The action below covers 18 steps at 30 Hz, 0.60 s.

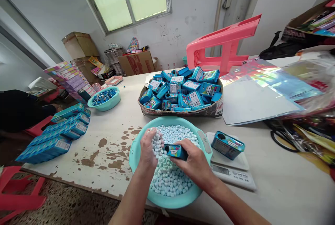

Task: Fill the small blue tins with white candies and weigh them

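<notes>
Over a turquoise basin [178, 202] full of small pale blue and white candies [172, 183], my left hand [148, 150] is cupped around a heap of the candies. My right hand [195, 162] grips a small blue tin [175, 150], tilted on its side with its dark round opening facing the heap. The candies in my left hand touch or almost touch that opening. Just right of the basin, another blue tin [227, 144] with a round hole lies on a white digital scale [235, 179]; the scale's display is too small to read.
Behind the basin stands a cardboard tray [183, 113] piled with blue tins. Stacked blue boxes [54, 144] and a turquoise bowl of shiny blue pieces [107, 104] are at left. White sheets [256, 102], plastic bags and a pink stool [225, 38] occupy the right and back. A person sits far left.
</notes>
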Tool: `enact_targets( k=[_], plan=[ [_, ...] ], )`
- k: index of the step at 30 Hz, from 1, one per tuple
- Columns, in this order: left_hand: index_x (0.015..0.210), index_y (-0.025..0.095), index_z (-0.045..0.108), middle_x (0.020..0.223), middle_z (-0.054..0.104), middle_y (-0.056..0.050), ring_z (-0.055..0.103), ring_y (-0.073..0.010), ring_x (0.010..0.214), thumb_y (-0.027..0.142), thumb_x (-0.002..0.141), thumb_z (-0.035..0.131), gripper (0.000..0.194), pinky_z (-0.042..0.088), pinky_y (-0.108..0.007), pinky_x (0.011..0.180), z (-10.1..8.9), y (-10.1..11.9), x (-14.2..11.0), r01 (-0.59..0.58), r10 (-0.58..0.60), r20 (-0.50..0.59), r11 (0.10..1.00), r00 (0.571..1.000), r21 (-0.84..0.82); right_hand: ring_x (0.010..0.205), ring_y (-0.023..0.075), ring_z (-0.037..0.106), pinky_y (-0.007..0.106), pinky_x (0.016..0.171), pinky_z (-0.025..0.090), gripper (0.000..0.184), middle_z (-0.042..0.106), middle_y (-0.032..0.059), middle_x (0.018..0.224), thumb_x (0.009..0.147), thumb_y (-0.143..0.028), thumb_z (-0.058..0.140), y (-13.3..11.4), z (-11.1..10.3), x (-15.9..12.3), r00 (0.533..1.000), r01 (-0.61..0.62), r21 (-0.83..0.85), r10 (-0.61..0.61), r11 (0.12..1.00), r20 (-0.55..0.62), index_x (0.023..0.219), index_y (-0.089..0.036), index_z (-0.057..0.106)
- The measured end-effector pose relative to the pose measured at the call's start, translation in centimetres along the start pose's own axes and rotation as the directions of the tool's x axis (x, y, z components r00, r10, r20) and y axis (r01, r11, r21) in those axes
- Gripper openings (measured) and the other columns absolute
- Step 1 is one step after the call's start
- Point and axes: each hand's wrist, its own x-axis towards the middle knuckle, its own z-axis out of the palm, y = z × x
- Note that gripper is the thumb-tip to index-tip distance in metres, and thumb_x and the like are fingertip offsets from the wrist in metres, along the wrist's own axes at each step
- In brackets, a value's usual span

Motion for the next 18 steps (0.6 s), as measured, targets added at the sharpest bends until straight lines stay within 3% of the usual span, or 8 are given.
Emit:
enact_targets(
  k=[4, 9, 13, 18],
  plan=[
    [0.07, 0.017, 0.049, 0.06, 0.052, 0.004, 0.053, -0.0106, 0.051, 0.035, 0.063, 0.072, 0.029, 0.043, -0.023, 0.049, 1.4, 0.5, 0.1, -0.03, 0.014, -0.08, 0.976, 0.997, -0.215, 0.083, 0.0221, 0.058, 0.033, 0.074, 0.046, 0.024, 0.062, 0.0018, 0.087, 0.071, -0.017, 0.072, -0.9, 0.5, 0.2, 1.0, -0.007, -0.022, 0.007, 1.0, 0.006, 0.092, -0.023, 0.062],
    [0.065, 0.018, 0.047, 0.055, 0.049, 0.004, 0.052, -0.0113, 0.049, 0.045, 0.063, 0.073, 0.037, 0.043, -0.024, 0.048, 1.8, 0.6, 0.1, -0.03, 0.011, -0.109, 0.984, 0.994, -0.176, 0.082, 0.0219, 0.058, 0.033, 0.073, 0.045, 0.026, 0.062, 0.0012, 0.086, 0.069, -0.018, 0.074, -1.0, 0.4, 0.5, 1.0, -0.016, -0.019, 0.016, 1.0, 0.0, 0.091, -0.024, 0.062],
    [0.063, 0.017, 0.048, 0.053, 0.049, 0.004, 0.052, -0.0102, 0.049, 0.042, 0.063, 0.074, 0.036, 0.044, -0.024, 0.05, 1.9, 0.8, 0.2, -0.064, 0.046, -0.105, 0.983, 0.993, -0.171, 0.082, 0.0217, 0.059, 0.032, 0.073, 0.045, 0.028, 0.062, 0.0008, 0.087, 0.068, -0.017, 0.074, -1.1, 0.6, 0.6, 1.0, -0.008, 0.011, 0.008, 1.0, 0.012, 0.092, -0.024, 0.062],
    [0.078, 0.017, 0.055, 0.065, 0.058, 0.002, 0.056, -0.0124, 0.055, 0.038, 0.065, 0.073, 0.031, 0.045, -0.024, 0.051, 1.9, 1.1, 0.3, -0.104, 0.091, -0.132, 0.99, 0.987, -0.094, 0.083, 0.0216, 0.059, 0.033, 0.074, 0.045, 0.029, 0.062, 0.0009, 0.088, 0.067, -0.016, 0.075, -1.5, 0.8, 0.9, 1.0, -0.008, 0.045, 0.008, 0.999, 0.001, 0.091, -0.024, 0.061]
  ],
)
